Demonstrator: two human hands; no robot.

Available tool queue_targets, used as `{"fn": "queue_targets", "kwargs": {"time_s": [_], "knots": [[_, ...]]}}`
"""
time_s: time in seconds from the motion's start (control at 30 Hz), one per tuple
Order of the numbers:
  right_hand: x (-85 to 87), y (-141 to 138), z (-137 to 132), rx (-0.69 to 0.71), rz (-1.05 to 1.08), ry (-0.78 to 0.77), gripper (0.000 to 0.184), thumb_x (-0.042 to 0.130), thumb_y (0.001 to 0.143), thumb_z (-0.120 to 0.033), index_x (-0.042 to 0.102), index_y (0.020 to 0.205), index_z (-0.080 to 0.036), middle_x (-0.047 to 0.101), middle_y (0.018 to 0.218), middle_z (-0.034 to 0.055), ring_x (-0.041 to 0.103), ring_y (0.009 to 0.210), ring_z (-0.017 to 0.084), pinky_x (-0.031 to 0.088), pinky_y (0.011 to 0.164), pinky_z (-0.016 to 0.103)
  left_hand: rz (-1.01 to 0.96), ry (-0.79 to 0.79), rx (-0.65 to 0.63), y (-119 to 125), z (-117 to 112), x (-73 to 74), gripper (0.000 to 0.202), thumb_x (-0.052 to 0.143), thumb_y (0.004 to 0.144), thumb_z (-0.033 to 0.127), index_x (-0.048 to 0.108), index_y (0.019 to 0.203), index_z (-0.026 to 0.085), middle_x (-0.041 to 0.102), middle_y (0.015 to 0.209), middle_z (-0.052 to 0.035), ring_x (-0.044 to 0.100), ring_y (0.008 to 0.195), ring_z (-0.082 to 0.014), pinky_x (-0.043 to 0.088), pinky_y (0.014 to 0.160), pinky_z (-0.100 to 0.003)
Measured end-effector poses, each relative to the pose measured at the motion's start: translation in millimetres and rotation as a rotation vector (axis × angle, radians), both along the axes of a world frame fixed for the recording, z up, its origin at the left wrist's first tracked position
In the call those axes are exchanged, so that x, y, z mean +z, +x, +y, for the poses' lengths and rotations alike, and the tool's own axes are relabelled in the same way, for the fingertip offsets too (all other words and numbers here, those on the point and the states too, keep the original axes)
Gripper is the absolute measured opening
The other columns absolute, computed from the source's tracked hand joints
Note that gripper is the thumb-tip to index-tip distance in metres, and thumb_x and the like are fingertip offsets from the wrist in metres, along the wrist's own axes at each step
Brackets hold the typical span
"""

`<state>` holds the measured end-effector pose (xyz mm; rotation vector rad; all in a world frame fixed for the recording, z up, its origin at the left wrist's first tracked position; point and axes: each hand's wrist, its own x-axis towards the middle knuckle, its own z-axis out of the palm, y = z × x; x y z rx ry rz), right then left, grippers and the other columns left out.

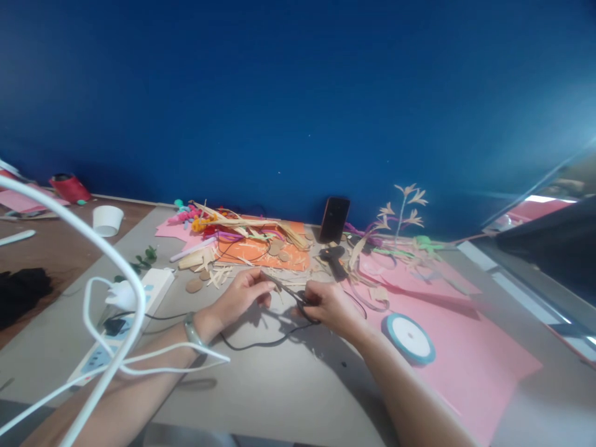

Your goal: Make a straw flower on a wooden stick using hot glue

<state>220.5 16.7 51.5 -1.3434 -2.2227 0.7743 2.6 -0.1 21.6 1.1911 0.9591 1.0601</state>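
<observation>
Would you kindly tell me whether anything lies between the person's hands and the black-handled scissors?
Nothing visible does: the right hand grips the black-handled scissors by the handles, and the left hand has its fingertips at the blade tip.

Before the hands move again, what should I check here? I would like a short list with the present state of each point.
1. Right hand grips the scissors: ok.
2. Left hand clear of the blades: cannot tell; its fingers are very close.
3. Black cord away from the scissors: not ok; it runs right under the hands.
4. Ribbon spool lies flat on the pink sheet: ok.
5. White cable clear of the arms: not ok; it crosses the left forearm.
</observation>
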Motion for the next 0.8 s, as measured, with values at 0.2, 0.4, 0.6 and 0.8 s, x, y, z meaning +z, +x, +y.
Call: {"fn": "queue_targets", "kwargs": {"time_s": [0.2, 0.4, 0.6, 0.8], "knots": [[-8.3, -1, 3, 0.030, 0.003, -0.049, 0.039, 0.072, 0.064, -0.034, 0.037, 0.052, -0.020, 0.037, 0.049, -0.0073, 0.031, 0.050, 0.009, 0.024, 0.046, 0.021, -0.210, -0.131, -0.037, 2, 2, -4.2, 0.018, 0.063, 0.074, 0.023, 0.066, 0.088, 0.012, 0.061, 0.057, -0.0009, 0.057, 0.055, -0.0110, 0.039, 0.052, -0.021], [-17.4, -6, 1, 0.041, 0.160, -0.239, 0.045, 0.075, 0.062, -0.039, 0.036, 0.053, -0.020, 0.038, 0.047, -0.0078, 0.033, 0.048, 0.008, 0.025, 0.044, 0.020, -0.361, -0.161, -0.054, 1, 4, -12.0, 0.003, 0.063, 0.068, 0.016, 0.060, 0.067, 0.015, 0.061, 0.057, -0.0003, 0.056, 0.050, -0.0099, 0.041, 0.051, -0.021], [-19.1, -11, -2, 0.034, 0.264, -0.367, 0.048, 0.078, 0.060, -0.043, 0.037, 0.054, -0.020, 0.040, 0.044, -0.0083, 0.034, 0.044, 0.007, 0.026, 0.042, 0.020, -0.420, -0.173, -0.022, 3, 2, -8.9, 0.005, 0.064, 0.066, 0.014, 0.060, 0.069, 0.015, 0.069, 0.085, -0.0036, 0.057, 0.050, -0.0072, 0.042, 0.050, -0.021], [-22.4, -12, -1, 0.020, 0.234, -0.335, 0.046, 0.076, 0.063, -0.043, 0.037, 0.055, -0.020, 0.039, 0.046, -0.0079, 0.033, 0.045, 0.007, 0.023, 0.043, 0.020, -0.378, -0.163, 0.053, 4, 2, -6.8, 0.003, 0.061, 0.066, 0.017, 0.060, 0.068, 0.015, 0.068, 0.080, -0.0034, 0.054, 0.052, -0.0070, 0.040, 0.050, -0.021]]}}
